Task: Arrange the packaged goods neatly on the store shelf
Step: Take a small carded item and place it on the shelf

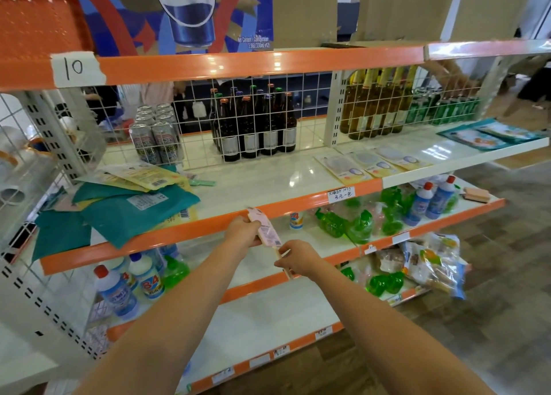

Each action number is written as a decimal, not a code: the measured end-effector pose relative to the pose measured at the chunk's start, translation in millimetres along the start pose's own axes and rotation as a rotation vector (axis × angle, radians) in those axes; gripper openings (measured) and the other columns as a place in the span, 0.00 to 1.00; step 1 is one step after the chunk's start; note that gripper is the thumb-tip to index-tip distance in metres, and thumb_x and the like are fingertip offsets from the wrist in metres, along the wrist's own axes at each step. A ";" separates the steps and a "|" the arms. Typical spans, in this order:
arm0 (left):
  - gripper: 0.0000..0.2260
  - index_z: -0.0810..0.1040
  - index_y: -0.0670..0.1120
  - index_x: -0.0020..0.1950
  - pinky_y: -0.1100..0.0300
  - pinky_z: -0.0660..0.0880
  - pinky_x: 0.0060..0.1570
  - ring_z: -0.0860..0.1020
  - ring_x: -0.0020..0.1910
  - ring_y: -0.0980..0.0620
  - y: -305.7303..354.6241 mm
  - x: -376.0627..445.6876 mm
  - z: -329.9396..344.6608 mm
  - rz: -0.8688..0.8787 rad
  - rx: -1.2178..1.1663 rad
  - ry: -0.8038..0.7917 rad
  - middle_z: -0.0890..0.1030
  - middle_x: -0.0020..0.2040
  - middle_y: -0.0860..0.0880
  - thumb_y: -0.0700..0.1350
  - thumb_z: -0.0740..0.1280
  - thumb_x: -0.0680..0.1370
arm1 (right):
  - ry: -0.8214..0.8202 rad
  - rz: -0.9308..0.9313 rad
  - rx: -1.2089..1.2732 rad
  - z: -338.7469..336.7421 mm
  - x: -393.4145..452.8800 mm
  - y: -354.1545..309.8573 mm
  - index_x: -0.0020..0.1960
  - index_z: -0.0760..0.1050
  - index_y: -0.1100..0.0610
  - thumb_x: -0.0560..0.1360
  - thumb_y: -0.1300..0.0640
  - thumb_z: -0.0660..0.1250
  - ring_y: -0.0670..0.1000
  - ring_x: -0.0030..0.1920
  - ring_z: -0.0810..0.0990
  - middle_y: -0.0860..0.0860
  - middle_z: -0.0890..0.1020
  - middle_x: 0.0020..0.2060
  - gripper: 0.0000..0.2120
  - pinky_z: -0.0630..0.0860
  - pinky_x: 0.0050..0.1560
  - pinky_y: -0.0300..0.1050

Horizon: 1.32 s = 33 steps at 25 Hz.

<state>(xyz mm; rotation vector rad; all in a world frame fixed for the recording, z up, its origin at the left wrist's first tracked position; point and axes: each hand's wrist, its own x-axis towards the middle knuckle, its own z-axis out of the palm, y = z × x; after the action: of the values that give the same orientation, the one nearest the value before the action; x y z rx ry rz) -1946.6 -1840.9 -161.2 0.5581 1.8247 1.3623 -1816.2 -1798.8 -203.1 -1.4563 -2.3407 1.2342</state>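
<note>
Both hands hold one pink packet (266, 229) in front of the orange shelf edge (190, 230); the left hand (243, 233) grips its upper part, the right hand (293, 260) pinches its lower end (fingers curled round it); the step looks like carrying a packet to its place; next it needs laying flat on the shelf (256, 183), beside the untidy teal packs (131, 208) or toward the neat row of yellow packets (369, 163).

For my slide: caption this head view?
Both hands, left hand and right hand, hold a pink packet before the orange-edged shelf.
</note>
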 end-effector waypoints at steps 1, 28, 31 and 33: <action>0.13 0.70 0.35 0.63 0.51 0.77 0.44 0.79 0.50 0.39 0.4 0.5 0.4 -0.005 0.011 -0.009 0.78 0.58 0.35 0.36 0.60 0.79 | 0.005 0.002 -0.009 1.6 0.3 -1.2 0.63 0.74 0.60 0.73 0.57 0.70 0.55 0.51 0.81 0.57 0.80 0.55 0.20 0.79 0.55 0.50; 0.10 0.70 0.43 0.60 0.60 0.73 0.40 0.75 0.49 0.50 -26.2 14.8 5.8 0.020 0.390 -0.355 0.75 0.54 0.47 0.45 0.59 0.81 | -0.098 0.225 0.907 1.9 -39.8 36.8 0.61 0.73 0.65 0.78 0.70 0.59 0.52 0.48 0.79 0.54 0.80 0.47 0.12 0.80 0.46 0.46; 0.06 0.71 0.44 0.57 0.60 0.73 0.39 0.77 0.44 0.51 -29.3 9.3 27.0 0.001 0.327 -0.430 0.77 0.51 0.46 0.44 0.58 0.82 | -0.059 0.257 0.926 -0.7 -46.7 49.4 0.57 0.74 0.63 0.78 0.70 0.59 0.51 0.47 0.79 0.53 0.80 0.47 0.10 0.79 0.46 0.45; 0.05 0.71 0.45 0.55 0.61 0.72 0.38 0.76 0.39 0.54 -27.9 6.8 42.1 -0.003 0.310 -0.459 0.78 0.50 0.46 0.42 0.58 0.82 | -0.045 0.269 0.934 -8.3 -47.5 59.0 0.55 0.73 0.62 0.78 0.70 0.58 0.50 0.47 0.79 0.53 0.79 0.47 0.09 0.78 0.46 0.44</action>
<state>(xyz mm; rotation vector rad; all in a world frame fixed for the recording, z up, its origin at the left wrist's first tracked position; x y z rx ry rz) -1914.5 -1820.0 -194.8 0.9434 1.6524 0.8579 -1746.0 -1819.7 -224.1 -1.3682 -1.2290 2.0292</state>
